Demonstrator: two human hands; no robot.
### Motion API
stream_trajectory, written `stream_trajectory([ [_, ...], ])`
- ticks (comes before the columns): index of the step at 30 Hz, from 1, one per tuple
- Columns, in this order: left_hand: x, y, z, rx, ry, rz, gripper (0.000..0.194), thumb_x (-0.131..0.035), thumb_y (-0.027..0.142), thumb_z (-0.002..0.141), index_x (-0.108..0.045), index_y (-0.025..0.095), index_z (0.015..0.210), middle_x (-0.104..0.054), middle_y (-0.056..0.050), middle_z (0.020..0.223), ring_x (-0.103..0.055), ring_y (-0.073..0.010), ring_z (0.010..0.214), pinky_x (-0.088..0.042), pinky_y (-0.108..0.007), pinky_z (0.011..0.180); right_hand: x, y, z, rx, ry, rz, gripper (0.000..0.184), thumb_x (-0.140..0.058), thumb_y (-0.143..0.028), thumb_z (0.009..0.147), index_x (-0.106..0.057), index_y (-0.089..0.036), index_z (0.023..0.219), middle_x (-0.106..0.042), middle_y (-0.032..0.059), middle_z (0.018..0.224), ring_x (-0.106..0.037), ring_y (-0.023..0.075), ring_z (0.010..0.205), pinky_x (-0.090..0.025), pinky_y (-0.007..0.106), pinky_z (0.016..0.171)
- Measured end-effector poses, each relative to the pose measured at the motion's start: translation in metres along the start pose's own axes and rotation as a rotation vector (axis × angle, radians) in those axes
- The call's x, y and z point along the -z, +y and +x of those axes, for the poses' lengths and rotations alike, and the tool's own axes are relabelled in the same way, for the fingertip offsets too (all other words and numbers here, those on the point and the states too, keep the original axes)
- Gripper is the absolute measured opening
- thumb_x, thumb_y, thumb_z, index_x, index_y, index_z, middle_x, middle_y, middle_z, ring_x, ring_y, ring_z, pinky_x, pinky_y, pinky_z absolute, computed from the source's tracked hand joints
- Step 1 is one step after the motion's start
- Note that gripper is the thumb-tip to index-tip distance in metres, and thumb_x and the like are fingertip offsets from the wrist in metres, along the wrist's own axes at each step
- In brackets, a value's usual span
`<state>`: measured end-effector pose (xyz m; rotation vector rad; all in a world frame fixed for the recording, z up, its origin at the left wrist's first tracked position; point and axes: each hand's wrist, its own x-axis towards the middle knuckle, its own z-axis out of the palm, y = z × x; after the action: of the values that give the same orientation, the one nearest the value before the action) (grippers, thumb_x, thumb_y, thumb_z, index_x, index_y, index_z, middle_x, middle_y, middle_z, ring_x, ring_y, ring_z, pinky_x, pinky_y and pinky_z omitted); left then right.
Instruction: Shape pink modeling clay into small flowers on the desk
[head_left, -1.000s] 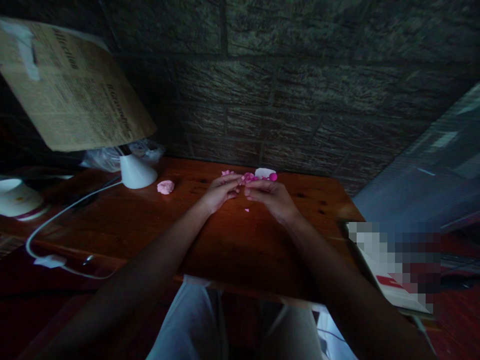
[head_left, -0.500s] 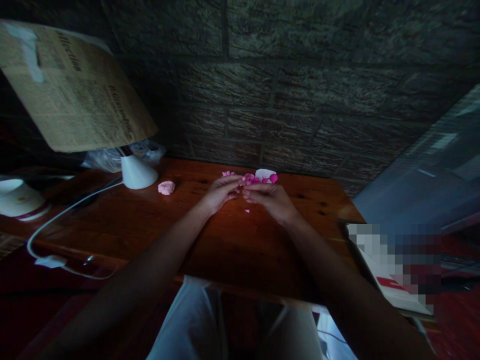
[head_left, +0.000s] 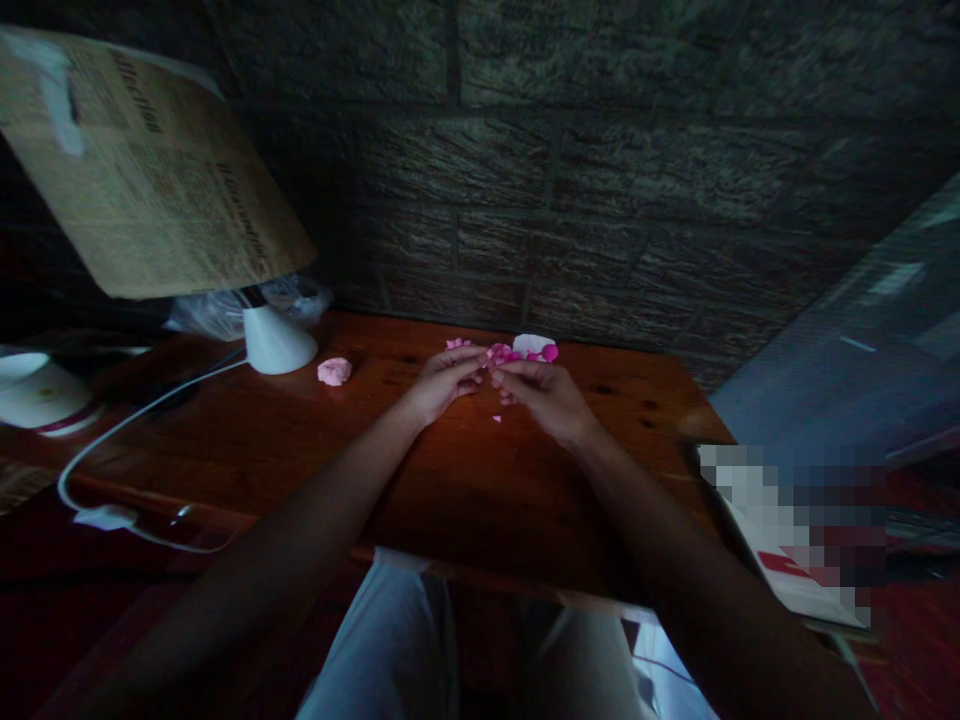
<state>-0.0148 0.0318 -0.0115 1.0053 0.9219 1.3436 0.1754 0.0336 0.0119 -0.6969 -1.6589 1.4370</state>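
A bright pink crumpled cluster [head_left: 501,354] sits between both hands' fingertips, near the table's [head_left: 465,500] back edge. The left hand [head_left: 448,382] curls against its left side, the right hand [head_left: 541,395] bunches thumb and fingers at its right; whether either pinches it, I cannot tell. A pink scrap [head_left: 496,418] lies nearer the front edge, a pale pink lump [head_left: 334,372] well left, beside the lamp [head_left: 279,342]

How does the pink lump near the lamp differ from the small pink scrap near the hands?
The pink lump is larger than the small pink scrap. The lump looks crumpled; the scrap is too tiny to show folds. The lump lies beside the lamp, the scrap near the right hand. Both are pink and rest on the table.
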Motion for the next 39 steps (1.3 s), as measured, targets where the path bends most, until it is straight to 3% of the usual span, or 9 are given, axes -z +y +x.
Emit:
stream_trajectory([
  [14, 0.0003, -0.0014, 0.0006, -0.011, 0.005, -0.019, 0.017, -0.085, 0.022, 0.080, -0.082, 0.018, 0.096, -0.073, -0.003, 0.085, -0.062, -0.0095, 0.074, -0.047, -0.020, 0.064, -0.0028, -0.0035, -0.0035, -0.075, -0.053, 0.001, 0.044, -0.085, -0.061, 0.073, -0.079, -0.019, 0.082, -0.076, 0.0038, 0.079, -0.066, 0.0124, 0.066, -0.060, 0.030, 0.067],
  [20, -0.0009, 0.0006, -0.0002, -0.008, -0.007, -0.012, 0.015, -0.083, 0.021, 0.081, -0.082, 0.017, 0.095, -0.071, -0.002, 0.080, -0.060, -0.0080, 0.070, -0.045, -0.019, 0.062, -0.0010, -0.0020, -0.0022, -0.037, 0.024, 0.037, 0.038, -0.088, -0.055, 0.071, -0.083, -0.022, 0.090, -0.077, 0.0022, 0.086, -0.066, 0.0118, 0.073, -0.059, 0.029, 0.073],
  [26, -0.0024, 0.0031, -0.0021, 0.001, -0.016, -0.018, 0.016, -0.085, 0.023, 0.079, -0.082, 0.018, 0.095, -0.071, -0.001, 0.079, -0.061, -0.0075, 0.070, -0.046, -0.018, 0.063, 0.0007, -0.0009, -0.0023, -0.085, 0.012, 0.141, 0.040, -0.094, -0.046, 0.065, -0.084, -0.024, 0.096, -0.080, 0.0032, 0.096, -0.070, 0.0134, 0.081, -0.060, 0.032, 0.081],
  [39, -0.0027, 0.0012, -0.0011, -0.016, -0.018, 0.030, 0.016, -0.081, 0.024, 0.084, -0.082, 0.019, 0.099, -0.071, -0.002, 0.079, -0.063, -0.0095, 0.071, -0.049, -0.021, 0.067, -0.0014, -0.0013, -0.0028, -0.031, -0.032, -0.004, 0.043, -0.087, -0.060, 0.071, -0.080, -0.021, 0.087, -0.077, 0.0037, 0.085, -0.069, 0.0157, 0.079, -0.060, 0.033, 0.078],
])
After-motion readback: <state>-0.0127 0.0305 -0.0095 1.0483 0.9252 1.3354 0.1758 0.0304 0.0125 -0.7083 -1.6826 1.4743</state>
